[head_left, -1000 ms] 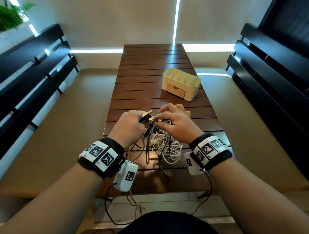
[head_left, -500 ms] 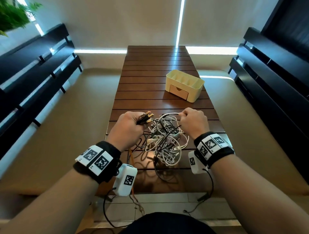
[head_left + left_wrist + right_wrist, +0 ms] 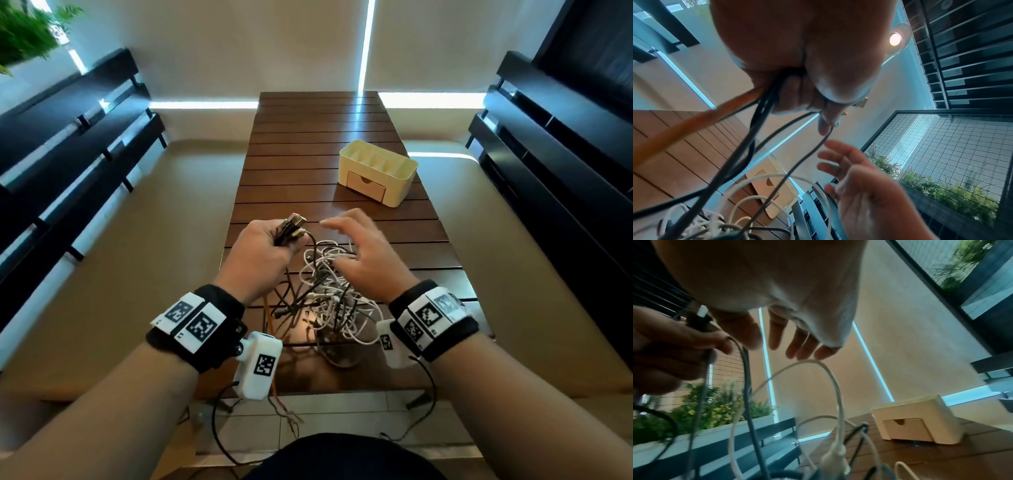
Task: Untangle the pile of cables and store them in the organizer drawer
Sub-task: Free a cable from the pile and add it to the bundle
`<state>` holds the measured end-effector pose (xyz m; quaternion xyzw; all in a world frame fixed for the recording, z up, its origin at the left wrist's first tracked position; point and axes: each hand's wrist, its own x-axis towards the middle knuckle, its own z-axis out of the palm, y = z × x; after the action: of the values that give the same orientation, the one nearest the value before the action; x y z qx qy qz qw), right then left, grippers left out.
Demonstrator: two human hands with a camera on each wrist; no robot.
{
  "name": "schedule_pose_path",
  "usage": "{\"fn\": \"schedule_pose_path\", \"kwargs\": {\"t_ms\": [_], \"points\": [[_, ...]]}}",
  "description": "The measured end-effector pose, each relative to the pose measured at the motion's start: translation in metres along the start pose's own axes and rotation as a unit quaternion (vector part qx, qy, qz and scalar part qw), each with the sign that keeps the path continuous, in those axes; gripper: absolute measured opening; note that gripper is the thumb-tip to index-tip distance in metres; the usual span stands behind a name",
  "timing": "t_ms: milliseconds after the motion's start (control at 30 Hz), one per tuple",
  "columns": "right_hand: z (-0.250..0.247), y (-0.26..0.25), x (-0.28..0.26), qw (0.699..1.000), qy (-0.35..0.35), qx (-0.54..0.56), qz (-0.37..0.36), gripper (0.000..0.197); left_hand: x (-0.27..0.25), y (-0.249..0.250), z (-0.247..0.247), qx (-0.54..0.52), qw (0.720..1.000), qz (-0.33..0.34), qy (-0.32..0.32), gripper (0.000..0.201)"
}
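A tangled pile of white and black cables (image 3: 329, 294) lies on the near end of the slatted wooden table (image 3: 308, 161). My left hand (image 3: 270, 246) grips a bundle of cable plugs (image 3: 291, 228) held up above the pile; the cords (image 3: 764, 104) hang from my fist in the left wrist view. My right hand (image 3: 359, 246) hovers over the pile with its fingers (image 3: 803, 344) spread and straight, holding nothing. The cream organizer (image 3: 378, 171) stands farther back on the right, and its wooden drawer (image 3: 364, 186) is closed.
Dark benches (image 3: 68, 137) flank the table on the left and right (image 3: 555, 137). A loose white cable loop (image 3: 818, 369) rises under my right hand. Thin wires (image 3: 284, 407) hang over the table's near edge. A plant (image 3: 24, 34) sits at the upper left.
My right hand let go of the white cable loop and opened, moving left over the pile. My left hand kept its hold on the plugs and rose slightly.
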<state>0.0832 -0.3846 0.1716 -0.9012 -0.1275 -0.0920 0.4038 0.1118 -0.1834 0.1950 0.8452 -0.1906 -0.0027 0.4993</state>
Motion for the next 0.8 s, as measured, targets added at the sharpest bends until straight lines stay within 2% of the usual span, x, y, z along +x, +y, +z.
{"fn": "schedule_pose_path", "kwargs": {"t_ms": [100,167,200,267,333,367,433,533,600,633,667,733,800], "points": [[0.007,-0.013,0.002,0.996,-0.056,0.07,-0.018,0.032,-0.001,0.006,-0.003,-0.015,0.999,0.023,-0.019,0.02],[0.013,-0.012,0.003,0.995,-0.072,0.071,0.002,0.009,-0.002,0.012,-0.006,-0.019,0.999,0.04,-0.025,0.018],[0.017,-0.009,0.004,0.995,-0.081,0.055,0.019,0.006,-0.003,0.015,-0.008,-0.028,0.998,0.048,-0.016,0.017],[0.025,0.006,0.005,0.992,-0.114,-0.046,0.041,0.015,-0.003,0.023,-0.015,-0.063,0.997,0.047,0.016,0.015],[0.03,0.024,0.003,0.97,-0.145,-0.185,0.062,0.016,-0.003,0.027,-0.021,-0.096,0.994,0.036,0.043,0.015],[0.029,0.031,0.003,0.963,-0.141,-0.216,0.076,0.015,-0.004,0.028,-0.024,-0.093,0.994,0.028,0.049,0.016],[0.024,0.04,0.005,0.973,-0.093,-0.195,0.076,0.014,-0.007,0.024,-0.029,-0.033,0.998,-0.006,0.055,0.019],[0.012,0.04,0.011,0.995,-0.005,-0.097,0.015,0.013,-0.007,0.005,-0.035,0.109,0.987,-0.115,0.01,0.029],[0.004,0.04,0.015,0.997,0.027,-0.076,-0.017,0.011,-0.01,-0.007,-0.037,0.142,0.976,-0.164,-0.007,0.039],[0.001,0.042,0.017,0.995,0.042,-0.084,-0.03,0.011,-0.012,-0.01,-0.04,0.138,0.974,-0.177,0.012,0.04],[-0.002,0.045,0.018,0.992,0.056,-0.107,-0.041,0.011,-0.013,-0.012,-0.043,0.126,0.975,-0.177,0.047,0.038],[-0.003,0.048,0.017,0.977,0.078,-0.192,-0.058,0.014,-0.014,-0.011,-0.05,0.105,0.978,-0.131,0.125,0.033],[0.0,0.046,0.017,0.957,0.102,-0.256,-0.095,0.015,-0.013,-0.001,-0.048,0.1,0.982,-0.057,0.148,0.026]]}}
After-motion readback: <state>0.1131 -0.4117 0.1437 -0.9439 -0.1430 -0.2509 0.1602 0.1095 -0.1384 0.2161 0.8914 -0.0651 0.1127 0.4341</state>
